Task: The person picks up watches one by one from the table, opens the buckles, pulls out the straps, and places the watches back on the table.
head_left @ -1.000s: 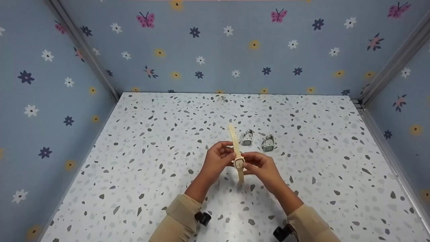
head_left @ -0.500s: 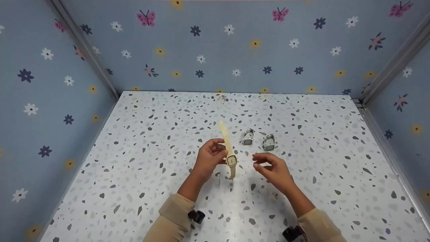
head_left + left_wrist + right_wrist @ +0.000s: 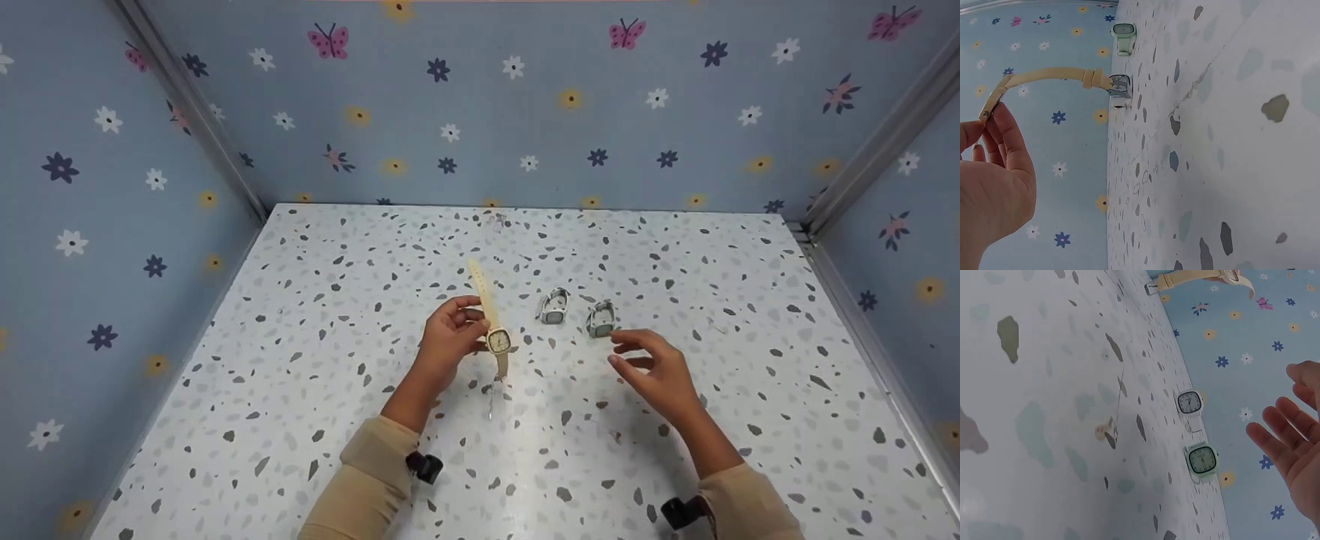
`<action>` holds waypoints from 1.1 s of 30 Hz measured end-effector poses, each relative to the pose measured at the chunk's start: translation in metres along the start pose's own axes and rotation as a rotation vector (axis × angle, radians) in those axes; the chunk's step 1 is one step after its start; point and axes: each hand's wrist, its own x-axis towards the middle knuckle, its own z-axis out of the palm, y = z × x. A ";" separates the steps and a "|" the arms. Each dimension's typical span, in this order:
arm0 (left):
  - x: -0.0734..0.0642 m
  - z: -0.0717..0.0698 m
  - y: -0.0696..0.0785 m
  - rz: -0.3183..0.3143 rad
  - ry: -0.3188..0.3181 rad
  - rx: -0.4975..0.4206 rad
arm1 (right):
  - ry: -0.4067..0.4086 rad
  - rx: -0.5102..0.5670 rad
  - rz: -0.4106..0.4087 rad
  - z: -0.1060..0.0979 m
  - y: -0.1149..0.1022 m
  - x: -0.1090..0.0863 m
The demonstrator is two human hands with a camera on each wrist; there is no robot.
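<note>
In the head view my left hand [image 3: 448, 341] pinches a cream wristwatch [image 3: 498, 341] near its squarish case, with the unbuckled strap stretched out both ways. The left wrist view has that watch's strap [image 3: 1053, 74] and its metal buckle [image 3: 1120, 85] held above the table. My right hand [image 3: 660, 371] holds nothing, its fingers [image 3: 1280, 444] apart and slightly bent. It hovers near a pale green watch [image 3: 601, 321] standing on the table. Left of that one stands a white watch [image 3: 553, 307]. Both have buckled, looped straps, and their dials face away from the head camera.
The speckled white table [image 3: 360, 262] is bounded by blue walls [image 3: 487, 97] printed with flowers and butterflies. Metal posts [image 3: 187, 105] run up the corners. Each sleeve carries a small black wrist camera [image 3: 426, 468].
My right hand has let go of the cream watch and moved right, towards the pale green watch. My left hand has carried the cream watch left and slightly away. The two standing watches have not moved.
</note>
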 end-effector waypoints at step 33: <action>0.059 -0.034 -0.025 -0.194 0.248 -0.042 | -0.014 -0.313 0.041 -0.049 0.070 0.011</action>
